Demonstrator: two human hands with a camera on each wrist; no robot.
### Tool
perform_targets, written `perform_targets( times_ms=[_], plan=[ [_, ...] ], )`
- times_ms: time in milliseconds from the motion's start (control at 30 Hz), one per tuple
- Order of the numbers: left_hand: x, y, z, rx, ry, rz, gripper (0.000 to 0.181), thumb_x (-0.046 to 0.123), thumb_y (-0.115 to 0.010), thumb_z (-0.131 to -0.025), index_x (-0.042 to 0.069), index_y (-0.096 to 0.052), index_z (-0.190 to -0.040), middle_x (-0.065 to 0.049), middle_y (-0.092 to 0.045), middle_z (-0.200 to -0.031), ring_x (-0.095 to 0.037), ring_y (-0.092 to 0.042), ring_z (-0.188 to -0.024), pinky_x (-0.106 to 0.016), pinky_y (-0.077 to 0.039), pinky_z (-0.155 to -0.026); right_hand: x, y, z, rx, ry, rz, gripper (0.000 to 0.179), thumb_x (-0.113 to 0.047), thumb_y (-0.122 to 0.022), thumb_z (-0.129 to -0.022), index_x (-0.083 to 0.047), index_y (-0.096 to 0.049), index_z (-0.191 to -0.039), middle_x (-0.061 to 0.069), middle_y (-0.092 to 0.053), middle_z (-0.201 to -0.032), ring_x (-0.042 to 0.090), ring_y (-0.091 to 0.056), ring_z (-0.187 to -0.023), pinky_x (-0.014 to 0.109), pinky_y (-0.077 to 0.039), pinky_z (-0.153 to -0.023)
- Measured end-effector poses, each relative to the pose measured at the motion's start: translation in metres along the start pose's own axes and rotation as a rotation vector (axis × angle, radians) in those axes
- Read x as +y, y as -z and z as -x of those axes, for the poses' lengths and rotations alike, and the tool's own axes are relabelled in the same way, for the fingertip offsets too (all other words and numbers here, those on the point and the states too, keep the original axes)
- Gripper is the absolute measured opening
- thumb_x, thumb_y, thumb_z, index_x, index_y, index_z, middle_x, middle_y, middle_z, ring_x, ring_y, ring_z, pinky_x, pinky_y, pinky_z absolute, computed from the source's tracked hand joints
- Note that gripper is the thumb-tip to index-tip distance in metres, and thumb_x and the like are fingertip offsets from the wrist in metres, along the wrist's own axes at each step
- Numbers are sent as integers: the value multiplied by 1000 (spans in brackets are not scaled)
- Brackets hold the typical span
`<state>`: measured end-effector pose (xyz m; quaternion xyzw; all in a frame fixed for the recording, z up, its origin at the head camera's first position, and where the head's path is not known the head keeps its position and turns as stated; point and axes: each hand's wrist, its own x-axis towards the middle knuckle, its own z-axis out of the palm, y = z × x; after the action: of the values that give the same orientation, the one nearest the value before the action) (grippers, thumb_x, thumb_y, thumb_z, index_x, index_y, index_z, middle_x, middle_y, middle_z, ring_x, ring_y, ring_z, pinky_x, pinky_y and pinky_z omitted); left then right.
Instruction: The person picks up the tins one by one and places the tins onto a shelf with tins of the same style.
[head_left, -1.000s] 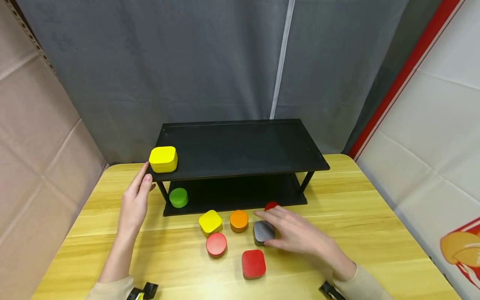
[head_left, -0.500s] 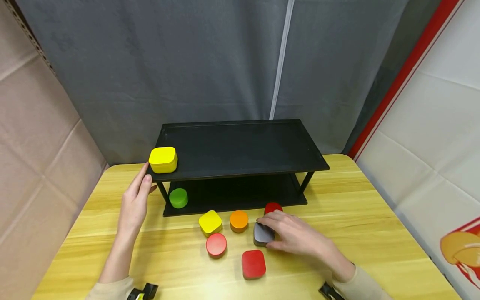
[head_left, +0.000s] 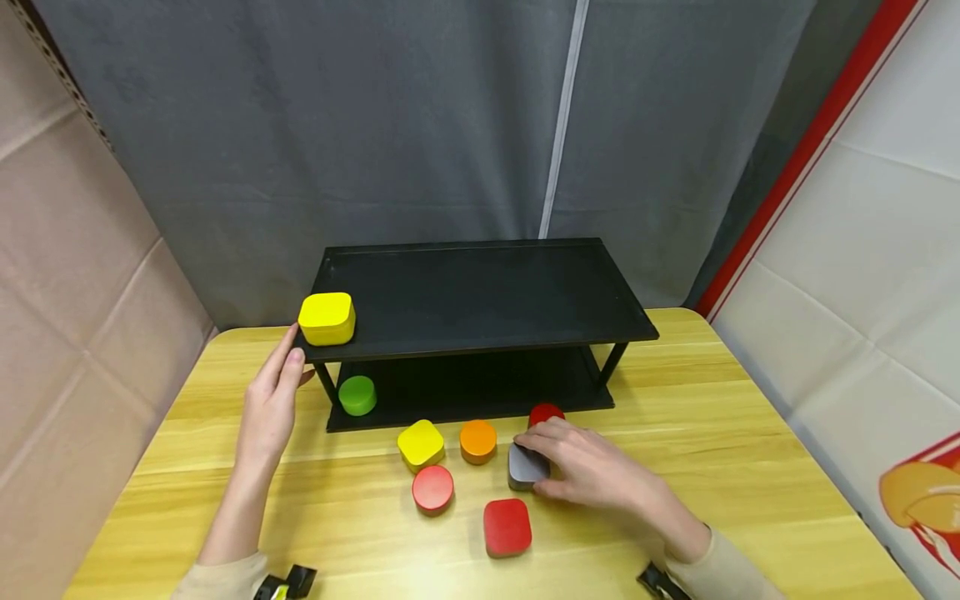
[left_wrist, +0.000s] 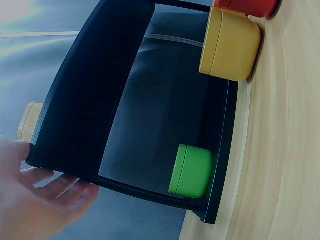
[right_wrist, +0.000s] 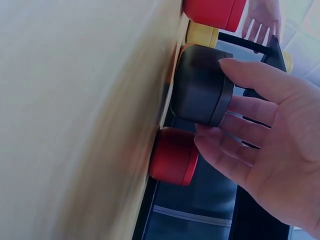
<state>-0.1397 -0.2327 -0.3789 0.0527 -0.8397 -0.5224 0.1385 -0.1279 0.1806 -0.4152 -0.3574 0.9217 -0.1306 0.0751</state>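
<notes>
L hand (head_left: 267,408) is placed at front-L corner of blk shelf (head_left: 472,292); the corner appears held betw. thumb & fingers. On table (head_left: 675,417), just in front of shelf, dk grey container (head_left: 527,468) is pinched by R hand (head_left: 588,462). Prob. light, rigid, slightly slick; best gripped by opp. sides. Far R, orange/red print (head_left: 926,500) is seen; no brand/text legible.

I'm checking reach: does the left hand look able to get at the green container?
Likely yes, once the left hand lets go of the black rack: a corner post stands between hand and green container, but the front of the lower shelf looks open.
</notes>
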Motion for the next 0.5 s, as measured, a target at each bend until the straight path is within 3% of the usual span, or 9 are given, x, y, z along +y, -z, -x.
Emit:
perform_targets(
  times_ms=[500],
  plan=[
    [0,0,0,-26,-23,65,51,44,-35,-112,34,-29,-162,0,-32,-170,9,-49,-128,0,-47,-96,-2,10,4,47,-15,11,54,-31,-80,-88,-15,-66,-137,0,-66,-136,17,-61,-120,39,-60,-102]
  ],
)
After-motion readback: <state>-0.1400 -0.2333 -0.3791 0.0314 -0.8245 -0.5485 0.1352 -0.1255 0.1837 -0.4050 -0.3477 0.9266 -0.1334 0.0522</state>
